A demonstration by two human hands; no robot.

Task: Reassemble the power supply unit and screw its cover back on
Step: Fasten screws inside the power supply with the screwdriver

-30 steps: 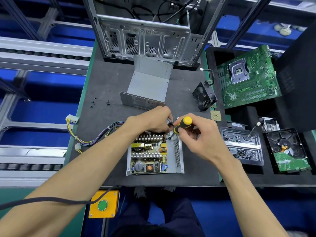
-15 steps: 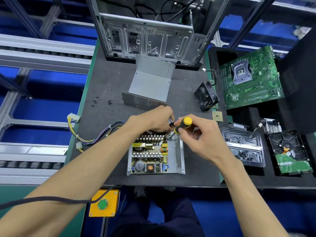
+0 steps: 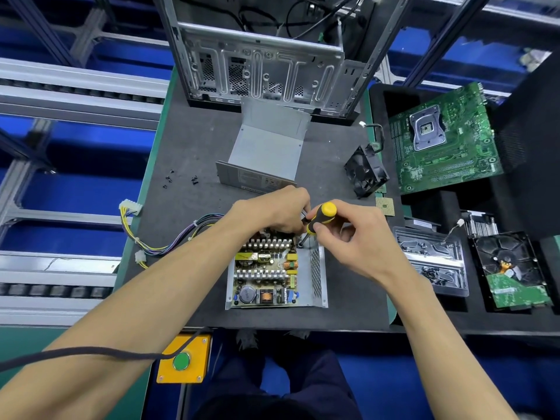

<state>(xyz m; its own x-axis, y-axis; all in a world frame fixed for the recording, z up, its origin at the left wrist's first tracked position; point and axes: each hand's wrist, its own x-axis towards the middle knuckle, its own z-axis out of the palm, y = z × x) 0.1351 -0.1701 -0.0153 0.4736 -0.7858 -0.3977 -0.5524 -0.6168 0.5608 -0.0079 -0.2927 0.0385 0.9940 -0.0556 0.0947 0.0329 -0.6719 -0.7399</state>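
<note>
At twelve o'clock of power supply unit: right hand clamped on screwdriver, left hand apparently pinching the shaft, driving board screw; next, fit cover.

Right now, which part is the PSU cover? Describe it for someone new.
Start at the open computer case at the mat's far edge. Directly before it stands the PSU cover: bare folded grey sheet metal, empty inside, unlike the open power supply showing its circuit board nearer the person.

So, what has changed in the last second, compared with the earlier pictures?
Almost nothing. The right hand still grips the screwdriver at the far right corner of the open power supply unit, and the left hand still rests beside it. The cover and loose screws lie untouched.
</note>
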